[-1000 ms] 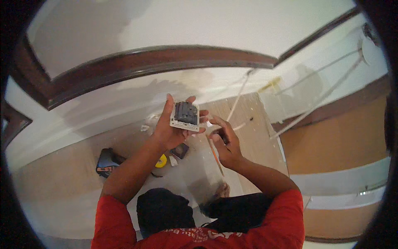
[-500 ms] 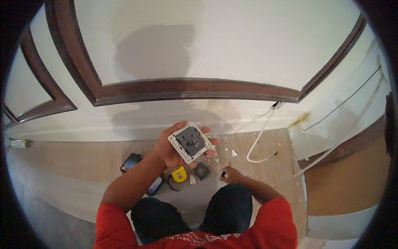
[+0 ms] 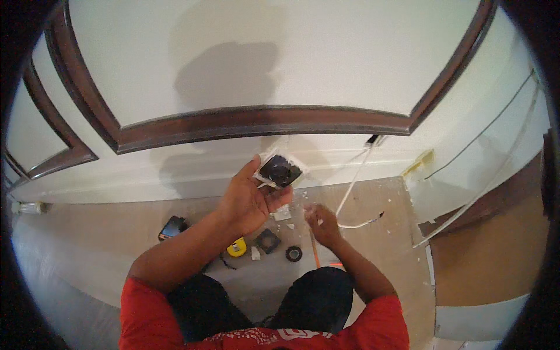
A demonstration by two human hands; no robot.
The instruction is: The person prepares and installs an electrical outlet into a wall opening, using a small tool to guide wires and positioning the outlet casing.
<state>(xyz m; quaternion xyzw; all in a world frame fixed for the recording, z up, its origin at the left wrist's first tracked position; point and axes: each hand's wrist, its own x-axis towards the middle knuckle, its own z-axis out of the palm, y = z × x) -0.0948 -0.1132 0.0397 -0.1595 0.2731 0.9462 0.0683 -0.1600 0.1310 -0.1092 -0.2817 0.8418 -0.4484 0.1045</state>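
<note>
On the floor at nine o'clock from the knees lies a dark device, then a yellow tape measure, a black frame and a tape roll. The left hand cups a socket in its open palm, fingers loosely curled, close to the wall. At three o'clock from it, the right hand pinches something small and pale; a screwdriver lies below. Loosely cradled, the socket could slip; the white cable could snag it.
</note>
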